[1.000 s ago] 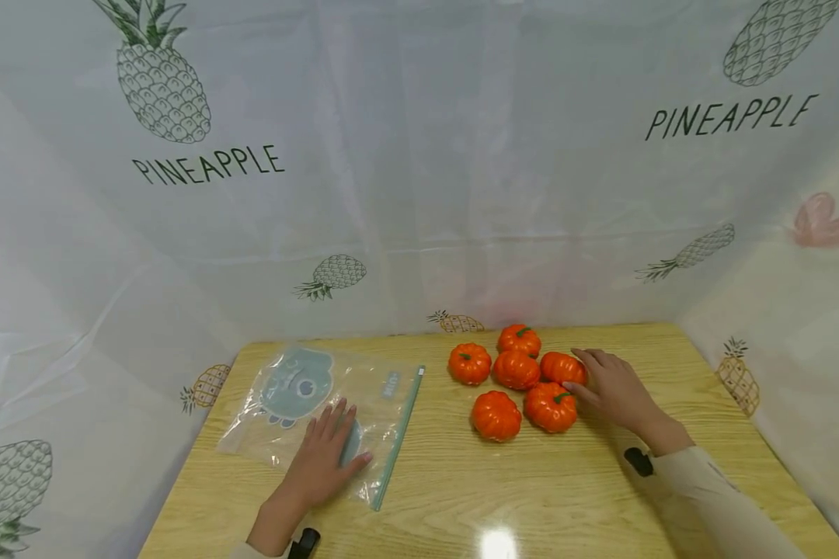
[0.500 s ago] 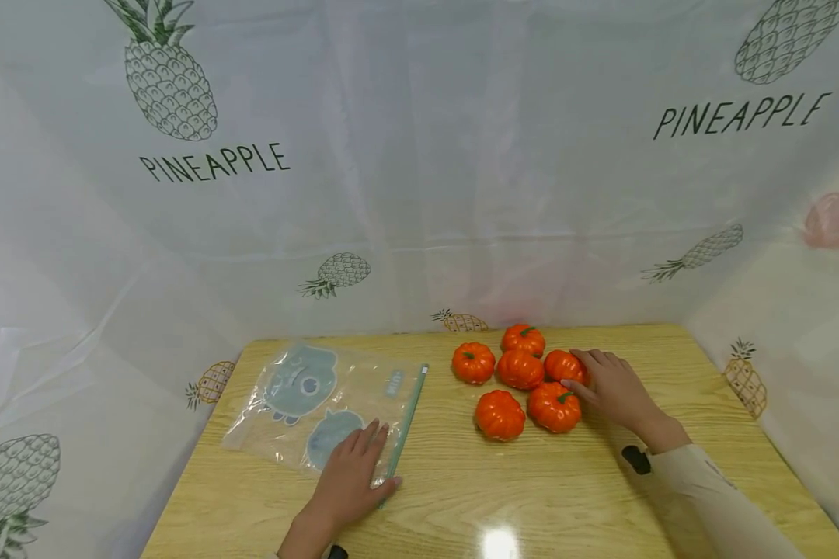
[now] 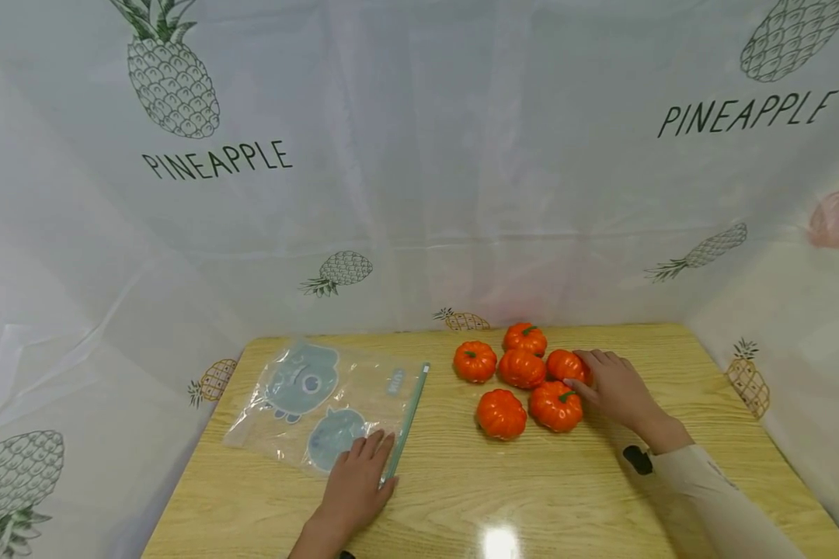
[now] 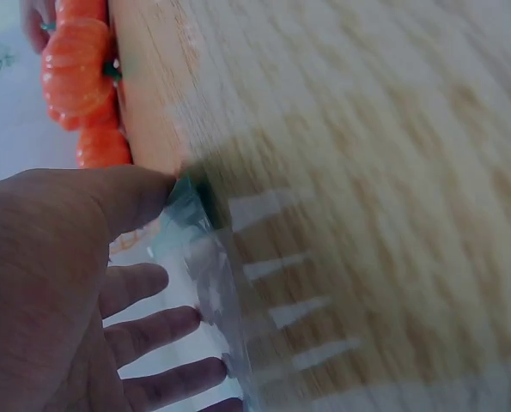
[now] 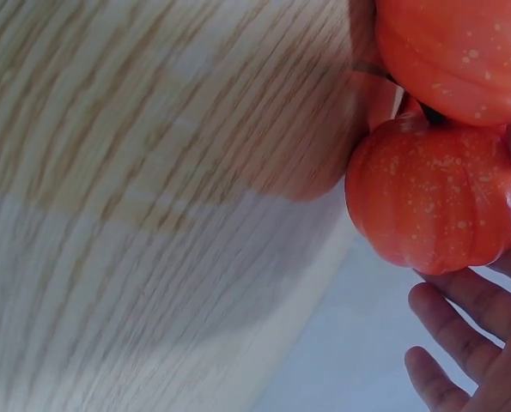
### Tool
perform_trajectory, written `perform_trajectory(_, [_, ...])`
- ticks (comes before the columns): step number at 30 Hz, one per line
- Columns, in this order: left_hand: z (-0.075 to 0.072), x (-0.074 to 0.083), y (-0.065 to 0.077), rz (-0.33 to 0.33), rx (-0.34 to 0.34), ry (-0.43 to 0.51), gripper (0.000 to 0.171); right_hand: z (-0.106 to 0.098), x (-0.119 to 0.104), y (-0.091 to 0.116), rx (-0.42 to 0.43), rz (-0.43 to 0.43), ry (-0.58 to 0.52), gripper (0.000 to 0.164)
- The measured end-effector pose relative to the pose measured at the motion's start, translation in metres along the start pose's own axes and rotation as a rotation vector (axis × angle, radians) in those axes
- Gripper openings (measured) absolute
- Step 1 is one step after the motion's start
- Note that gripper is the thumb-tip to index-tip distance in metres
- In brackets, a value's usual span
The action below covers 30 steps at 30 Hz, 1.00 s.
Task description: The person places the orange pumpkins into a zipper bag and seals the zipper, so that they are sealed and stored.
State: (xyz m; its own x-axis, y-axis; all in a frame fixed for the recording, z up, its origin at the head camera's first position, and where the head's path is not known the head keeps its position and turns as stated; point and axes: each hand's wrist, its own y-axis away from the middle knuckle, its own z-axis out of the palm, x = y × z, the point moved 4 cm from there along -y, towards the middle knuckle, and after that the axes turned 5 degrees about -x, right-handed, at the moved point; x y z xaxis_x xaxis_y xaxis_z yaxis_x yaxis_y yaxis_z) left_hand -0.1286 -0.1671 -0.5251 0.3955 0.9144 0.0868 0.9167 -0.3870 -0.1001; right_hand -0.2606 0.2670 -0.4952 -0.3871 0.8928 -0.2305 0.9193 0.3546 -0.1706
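Observation:
A clear zip bag (image 3: 363, 373) with pale blue cartoon prints lies flat on the left of the table. My left hand (image 3: 353, 483) rests on its near corner, fingers straight; in the left wrist view the thumb (image 4: 135, 193) meets the green zip edge (image 4: 195, 206). Several small orange pumpkins sit grouped right of the bag. Beside the rightmost pumpkin (image 3: 565, 365) is my right hand (image 3: 618, 394), its fingers extended along that pumpkin's far side. Its thumb lies close to the front right pumpkin (image 3: 555, 407). From the right wrist, extended fingers (image 5: 461, 322) show against a pumpkin (image 5: 435, 193).
The other pumpkins include one at the front (image 3: 501, 414), one at the left (image 3: 475, 362) and one at the back (image 3: 524, 339). A white pineapple-print cloth (image 3: 419, 178) hangs behind and beside the wooden table (image 3: 461, 497).
My left hand has slid right and toward me, from the bag's middle to its near zip corner, uncovering the lower blue print. The right hand stays by the pumpkins.

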Motion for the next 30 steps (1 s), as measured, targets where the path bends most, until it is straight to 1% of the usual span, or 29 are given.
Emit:
perform_trajectory(9, [0.001, 0.000, -0.002, -0.016, 0.019, 0.028, 0.053, -0.007, 0.001, 0.007, 0.025, 0.003, -0.010, 0.058])
perform_trajectory(12, [-0.001, 0.001, -0.003, -0.016, 0.066, 0.037, 0.046, -0.010, 0.001, 0.009, 0.036, 0.002, -0.014, 0.057])
perform_trajectory(16, [-0.004, 0.002, -0.004, -0.002, 0.150, 0.040, 0.041, -0.015, 0.001, 0.011, 0.043, -0.007, -0.022, 0.057])
perform_trajectory(19, [-0.004, 0.003, -0.005, 0.011, 0.180, 0.035, 0.041, -0.018, 0.001, 0.013, 0.047, -0.013, -0.021, 0.058])
perform_trajectory(21, [-0.004, 0.004, -0.006, 0.021, 0.183, 0.031, 0.039, -0.020, 0.001, 0.014, 0.056, -0.017, -0.010, 0.059])
perform_trajectory(24, [-0.004, 0.005, -0.007, 0.025, 0.172, 0.016, 0.031, -0.022, 0.002, 0.015, 0.080, -0.028, 0.006, 0.059])
perform_trajectory(28, [-0.004, 0.006, -0.008, 0.008, 0.148, -0.032, 0.020, -0.025, 0.002, 0.018, 0.105, -0.036, 0.022, 0.060])
perform_trajectory(30, [-0.004, 0.007, -0.008, -0.002, 0.147, -0.058, 0.019, -0.026, 0.002, 0.019, 0.108, -0.032, 0.024, 0.061])
